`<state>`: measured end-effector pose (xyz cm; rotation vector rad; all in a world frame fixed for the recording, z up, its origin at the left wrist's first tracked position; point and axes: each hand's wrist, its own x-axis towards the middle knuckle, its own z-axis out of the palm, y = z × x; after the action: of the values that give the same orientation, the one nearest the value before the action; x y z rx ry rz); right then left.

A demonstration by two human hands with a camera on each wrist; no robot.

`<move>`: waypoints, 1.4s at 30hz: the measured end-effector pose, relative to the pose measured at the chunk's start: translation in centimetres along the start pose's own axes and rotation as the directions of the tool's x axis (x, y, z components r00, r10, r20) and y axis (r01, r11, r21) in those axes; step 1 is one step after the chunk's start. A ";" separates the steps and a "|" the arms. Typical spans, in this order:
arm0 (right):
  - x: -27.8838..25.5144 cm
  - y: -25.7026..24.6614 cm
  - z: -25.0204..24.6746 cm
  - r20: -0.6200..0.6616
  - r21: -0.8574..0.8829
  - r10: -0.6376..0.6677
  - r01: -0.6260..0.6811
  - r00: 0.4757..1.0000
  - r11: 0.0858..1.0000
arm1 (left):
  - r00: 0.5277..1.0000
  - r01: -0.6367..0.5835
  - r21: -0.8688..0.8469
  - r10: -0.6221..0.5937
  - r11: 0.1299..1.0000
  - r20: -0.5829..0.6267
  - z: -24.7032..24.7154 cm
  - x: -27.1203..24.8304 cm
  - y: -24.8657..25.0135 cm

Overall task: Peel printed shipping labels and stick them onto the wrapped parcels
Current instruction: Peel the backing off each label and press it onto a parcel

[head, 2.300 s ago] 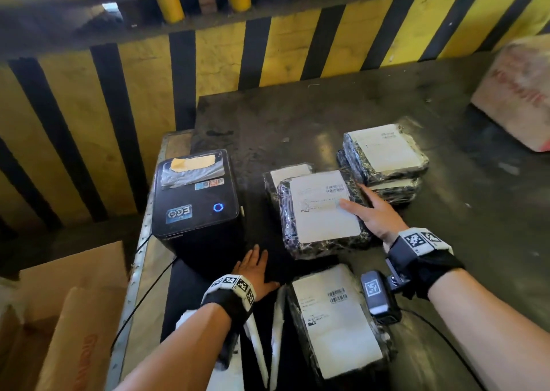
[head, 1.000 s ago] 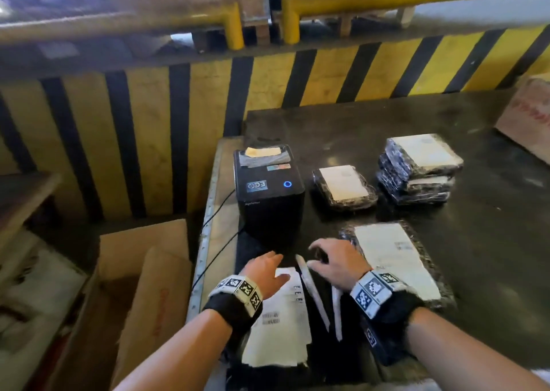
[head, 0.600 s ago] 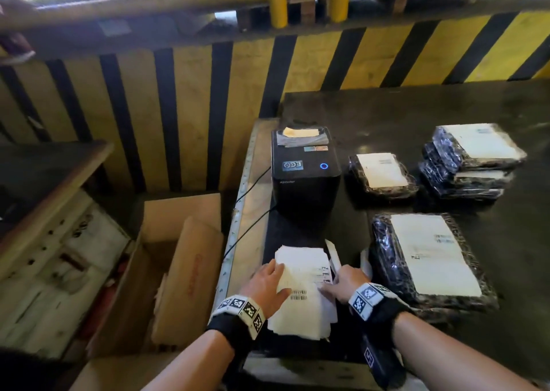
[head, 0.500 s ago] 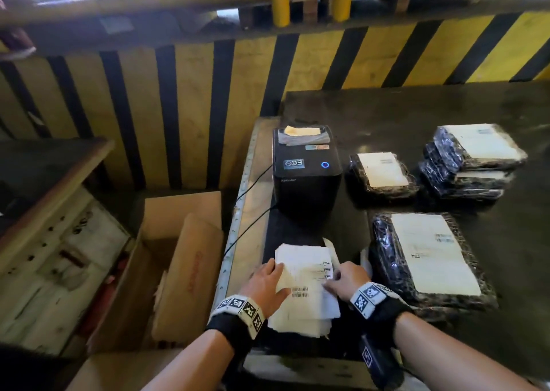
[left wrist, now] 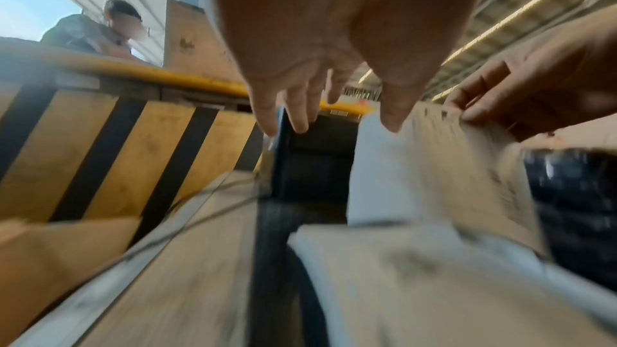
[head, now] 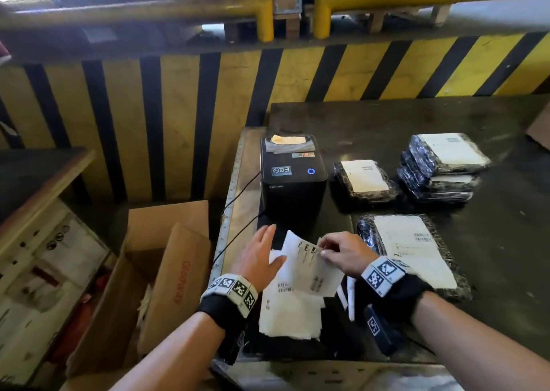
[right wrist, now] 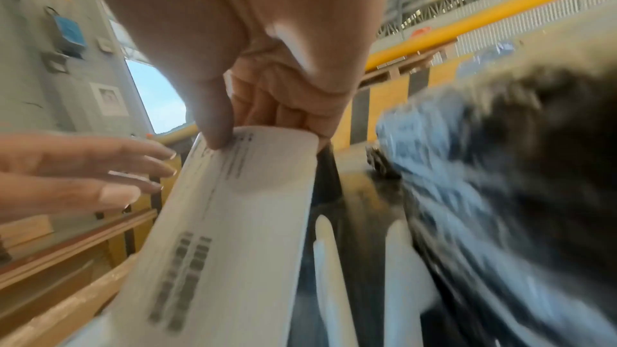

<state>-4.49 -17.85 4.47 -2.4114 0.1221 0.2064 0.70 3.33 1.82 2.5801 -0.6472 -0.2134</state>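
right hand (head: 342, 253) pinching a white printed paper shipping label (head: 309, 267), lifted off the loose white label stack (head: 290, 316) at the dark table's (head: 387, 116) near edge; left hand (head: 260, 256) flat, fingers straight, beside it; big black plastic-wrapped parcel (head: 413, 253) just right; black label printer (head: 293, 182) behind

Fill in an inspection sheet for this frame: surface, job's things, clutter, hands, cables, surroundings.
Surface: dark table, scuffed.
Job's things: lifted label above the label pile; printer; labelled parcels lying flat.
Clutter: white strips near the right wrist.
Hands: right hand pinches the lifted label; left hand open beside it.
Cables: black cable runs off the table edge.
Surroundings: striped barrier, cardboard box.
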 end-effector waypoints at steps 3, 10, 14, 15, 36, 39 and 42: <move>0.1 -1.7 -2.3 0.085 -0.025 -0.080 0.083 0.993 0.996 | 0.980 -0.181 -0.015 0.179 0.983 -0.083 -2.1 1.4 2.1; -0.7 -2.4 -6.3 -0.011 0.013 -0.124 0.124 0.992 0.992 | 0.951 -0.305 -0.144 0.294 0.941 -0.092 -3.9 2.6 5.6; -1.5 -0.7 -8.0 -0.028 0.166 -0.032 0.036 0.999 0.986 | 0.983 -0.183 -0.290 0.168 0.939 -0.076 -4.3 3.1 5.3; -1.7 -0.5 -8.2 -0.019 0.199 -0.022 0.025 1.000 0.980 | 0.986 -0.164 -0.301 0.153 0.940 -0.058 -4.5 3.2 5.3; -3.1 -1.8 -10.9 0.001 0.251 -0.062 0.060 0.998 0.966 | 0.980 -0.157 -0.609 0.049 0.778 -0.191 -9.5 4.1 7.6; -3.1 -2.3 -10.9 -0.007 0.240 -0.092 0.091 0.996 0.966 | 0.981 -0.154 -0.625 0.043 0.765 -0.189 -9.5 4.1 7.8; -3.1 -2.7 -11.0 -0.020 0.237 -0.125 0.126 0.992 0.963 | 0.980 -0.154 -0.610 0.040 0.777 -0.196 -9.4 4.1 7.9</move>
<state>-5.92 -23.00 14.96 -2.1719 -0.0051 0.1203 3.50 -0.94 13.71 1.8892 -0.5296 -0.1356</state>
